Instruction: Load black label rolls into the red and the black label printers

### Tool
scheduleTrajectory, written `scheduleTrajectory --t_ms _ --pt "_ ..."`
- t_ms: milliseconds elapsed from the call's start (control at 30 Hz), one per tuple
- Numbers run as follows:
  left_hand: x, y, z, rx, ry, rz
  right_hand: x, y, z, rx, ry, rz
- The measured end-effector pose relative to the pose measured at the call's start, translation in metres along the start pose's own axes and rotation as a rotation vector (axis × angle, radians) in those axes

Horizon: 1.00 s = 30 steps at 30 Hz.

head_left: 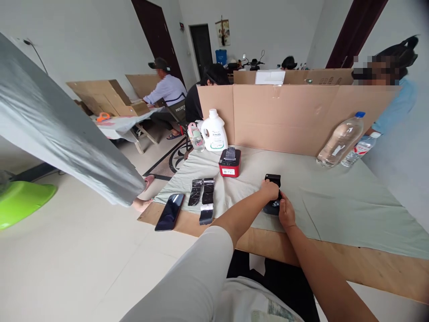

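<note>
A black device (272, 209) sits near the wooden front edge of the counter (375, 270), which runs along 6 o'clock. Cloth (351, 205) spreads wide toward 3 o'clock; cardboard (301, 116) walls off 12, bottles (342, 141) stand at 2, a red box (231, 169) at 10. The left hand (270, 190) curls over the device, any pinch hidden; the right hand (286, 212), loosely bent, touches its 3 o'clock side, grip impossible to tell.

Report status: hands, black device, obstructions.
Left hand over black device, grip unclear; right hand at its right side. Device partly hidden. Red-and-black box stands apart, to the left.
</note>
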State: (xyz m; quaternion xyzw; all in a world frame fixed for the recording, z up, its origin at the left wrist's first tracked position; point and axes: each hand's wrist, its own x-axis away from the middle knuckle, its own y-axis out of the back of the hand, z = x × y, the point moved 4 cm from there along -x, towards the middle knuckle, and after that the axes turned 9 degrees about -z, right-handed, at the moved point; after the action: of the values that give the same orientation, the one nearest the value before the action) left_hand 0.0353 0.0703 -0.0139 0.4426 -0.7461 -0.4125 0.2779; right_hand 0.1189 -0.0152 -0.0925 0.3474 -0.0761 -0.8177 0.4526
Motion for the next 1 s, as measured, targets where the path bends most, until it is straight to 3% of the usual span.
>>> scheduleTrajectory --t_ms 100,233,367,433,567,667,767,867,1000 --pt "0.009 0.013 0.005 -0.090 0.031 -0.053 -0.001 0.000 0.000 0.017 0.005 0.001" --pt "0.023 0.031 0.027 0.248 0.030 -0.107 0.000 0.001 0.000 0.037 0.020 -0.001" --pt "0.045 0.063 0.082 0.713 0.110 -0.082 0.001 0.002 0.001 0.044 0.031 0.010" --pt "0.061 0.084 0.119 0.799 0.194 -0.029 0.000 0.002 0.002 0.043 0.033 0.015" --pt "0.098 0.118 0.189 0.687 0.392 0.064 0.000 0.001 0.001 0.049 0.028 0.008" --pt "0.125 0.118 0.215 0.530 0.439 0.214 -0.001 0.000 -0.001 0.048 0.023 0.001" --pt "0.141 0.107 0.219 0.223 0.365 0.245 -0.001 0.000 -0.001 0.043 0.020 -0.001" --pt "0.151 0.099 0.211 -0.023 0.254 0.170 0.000 0.001 -0.001 0.043 0.016 -0.001" --pt "0.165 0.102 0.206 -0.122 0.153 0.006 0.000 0.001 0.000 0.058 0.007 -0.005"
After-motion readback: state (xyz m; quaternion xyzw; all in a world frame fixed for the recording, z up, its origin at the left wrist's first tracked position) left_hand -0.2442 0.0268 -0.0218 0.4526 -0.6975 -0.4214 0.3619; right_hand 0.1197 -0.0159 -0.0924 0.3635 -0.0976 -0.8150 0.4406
